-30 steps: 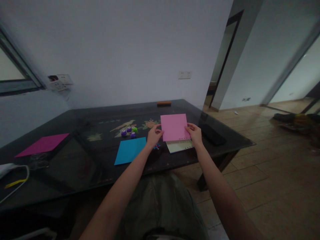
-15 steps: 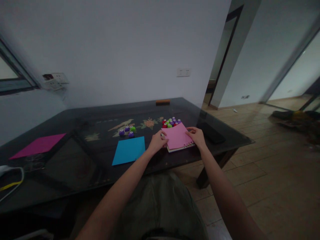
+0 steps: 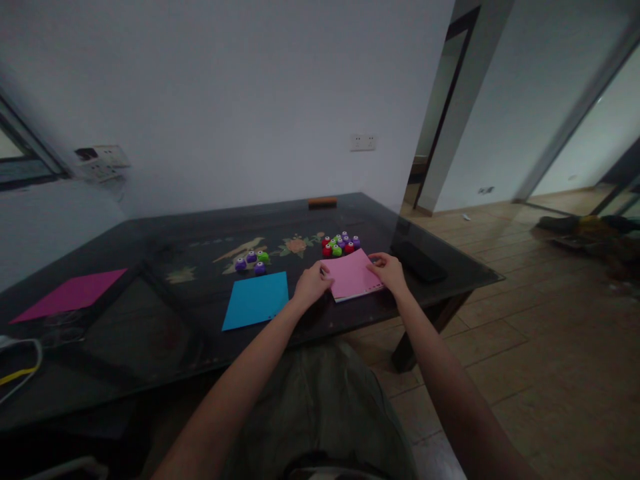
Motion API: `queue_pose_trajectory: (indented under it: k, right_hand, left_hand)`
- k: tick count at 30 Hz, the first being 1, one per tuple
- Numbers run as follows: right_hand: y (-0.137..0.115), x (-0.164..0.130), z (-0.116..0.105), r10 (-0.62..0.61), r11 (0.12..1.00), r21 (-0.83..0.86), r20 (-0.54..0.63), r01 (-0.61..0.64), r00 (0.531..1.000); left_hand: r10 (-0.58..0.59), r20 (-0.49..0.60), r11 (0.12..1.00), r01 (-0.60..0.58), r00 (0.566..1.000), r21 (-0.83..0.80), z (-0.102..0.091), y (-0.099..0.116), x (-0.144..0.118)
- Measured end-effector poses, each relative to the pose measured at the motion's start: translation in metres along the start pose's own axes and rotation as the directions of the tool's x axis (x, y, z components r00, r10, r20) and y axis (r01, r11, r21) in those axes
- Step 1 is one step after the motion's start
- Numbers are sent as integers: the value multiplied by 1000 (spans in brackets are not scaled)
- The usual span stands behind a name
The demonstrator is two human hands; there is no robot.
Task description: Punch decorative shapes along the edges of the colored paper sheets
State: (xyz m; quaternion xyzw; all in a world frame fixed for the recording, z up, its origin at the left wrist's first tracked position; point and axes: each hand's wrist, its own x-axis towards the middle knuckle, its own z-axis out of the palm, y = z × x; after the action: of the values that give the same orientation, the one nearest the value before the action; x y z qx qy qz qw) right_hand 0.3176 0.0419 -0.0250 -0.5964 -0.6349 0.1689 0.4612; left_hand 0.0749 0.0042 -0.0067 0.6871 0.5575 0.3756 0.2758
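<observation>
Just below the centre of the frame, on the dark table (image 3: 160,313), the blue sheet (image 3: 256,299) lies left of the left hand (image 3: 314,283). Thumb against fingers, that hand pinches the left edge of the pink sheet (image 3: 347,275); the right hand (image 3: 389,272) pinches its right edge, so the sheet lies between the two, paler paper showing beneath its near edge. Right of the right hand rests a flat black object (image 3: 419,261). Just beyond the pink sheet cluster red, green and purple toys (image 3: 337,251). Farther up, near the wall, is a brown block (image 3: 323,203).
</observation>
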Motion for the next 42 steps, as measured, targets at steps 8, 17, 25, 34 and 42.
queue_pose_trajectory:
  k: [8, 17, 25, 34, 42]
  right_hand:
    - [1, 1, 2, 32, 996, -78, -3, -32, 999]
    - [5, 2, 3, -11, 989, -151, -55, 3, 998]
    - [3, 0, 3, -16, 998, -68, -94, 10, 995]
    - [0, -2, 3, 15, 999, -51, -86, -20, 996]
    - [1, -1, 3, 12, 998, -61, -60, -16, 998]
  left_hand:
    - [8, 29, 996, -5, 1000, -93, 0, 4, -3]
    - [64, -80, 998, -66, 995, -23, -5, 4, 6]
    - [-256, 66, 633, 218, 965, -743, -11, 27, -21]
    - [-288, 220, 432, 332, 932, -839, -2, 38, -47]
    - [-248, 202, 424, 294, 947, -857, 3, 33, -48]
